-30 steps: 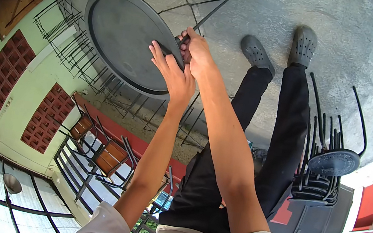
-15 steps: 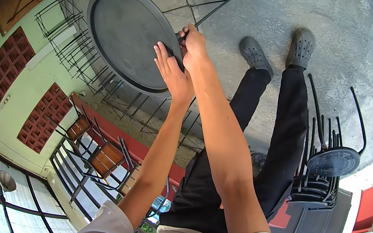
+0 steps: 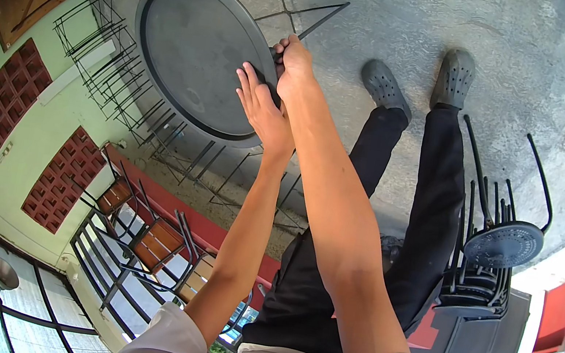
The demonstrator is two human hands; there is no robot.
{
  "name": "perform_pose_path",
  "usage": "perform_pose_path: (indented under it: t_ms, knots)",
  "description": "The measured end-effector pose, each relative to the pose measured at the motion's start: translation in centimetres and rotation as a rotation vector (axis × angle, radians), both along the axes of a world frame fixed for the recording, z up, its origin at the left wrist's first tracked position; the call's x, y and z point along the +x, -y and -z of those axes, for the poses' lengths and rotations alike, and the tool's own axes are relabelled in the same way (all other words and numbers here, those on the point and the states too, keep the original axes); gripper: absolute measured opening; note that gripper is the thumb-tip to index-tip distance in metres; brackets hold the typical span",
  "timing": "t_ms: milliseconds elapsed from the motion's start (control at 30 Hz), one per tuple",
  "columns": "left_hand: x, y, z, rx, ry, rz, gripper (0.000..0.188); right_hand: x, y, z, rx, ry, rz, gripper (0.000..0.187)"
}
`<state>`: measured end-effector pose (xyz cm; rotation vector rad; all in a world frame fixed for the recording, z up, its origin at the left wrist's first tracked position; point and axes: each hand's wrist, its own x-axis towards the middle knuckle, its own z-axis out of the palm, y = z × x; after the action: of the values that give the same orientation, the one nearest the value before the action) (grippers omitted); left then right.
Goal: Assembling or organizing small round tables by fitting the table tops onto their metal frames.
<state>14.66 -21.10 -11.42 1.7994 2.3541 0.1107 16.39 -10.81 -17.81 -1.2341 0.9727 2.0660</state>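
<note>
A round dark-grey table with a raised rim is in front of me at the upper left. Thin black metal legs stick out beyond its far edge. My left hand lies on the near right part of the top, fingers stretched out; its thumb is hidden. Just beyond it, my right hand is closed at the rim around a dark part of the table, fingers curled. The exact grip is partly hidden by the hand itself. My forearms almost meet at the wrists.
Stacked black stools stand to the right of my legs. Several black metal frames line the green wall at left. Chairs with wooden slat seats are at lower left. My grey clogs are on the concrete floor.
The table top has shifted very slightly to the right. Both hands keep the same hold and nearly the same place.
</note>
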Motion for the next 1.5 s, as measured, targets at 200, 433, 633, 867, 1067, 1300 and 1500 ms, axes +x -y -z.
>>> perform_pose_path:
  t_ms: [200,433,633,867,1067,1300,1500]
  knots:
    - [-0.6,0.5,0.4,0.009,0.001,0.002,0.031,-0.5,0.3,0.1,0.006,0.043,-0.007,0.029]
    - [-0.6,0.4,-0.1,0.034,0.052,0.001,0.029,-0.8,0.0,0.0,0.005,0.094,-0.025,0.029]
    - [-2.2,2.9,-0.5,-0.018,0.087,0.026,0.029,-0.3,-0.2,1.8,0.022,0.099,-0.082,0.032]
    - [-9.3,10.3,-0.4,0.0,0.034,-0.652,0.072,3.1,0.2,-2.1,0.356,0.375,-0.646,0.044]
    - [-11.4,9.5,3.0,0.491,0.211,-1.475,0.078,1.6,0.5,-6.3,1.111,1.127,-0.701,0.06]
    - [-11.9,8.4,2.8,0.906,0.627,-1.684,0.064,-0.2,-3.6,-5.4,1.684,1.423,-1.174,0.065]
    - [-12.2,8.8,2.5,0.791,0.467,-1.719,0.061,-3.3,-7.3,-5.4,2.112,1.774,-1.512,0.068]
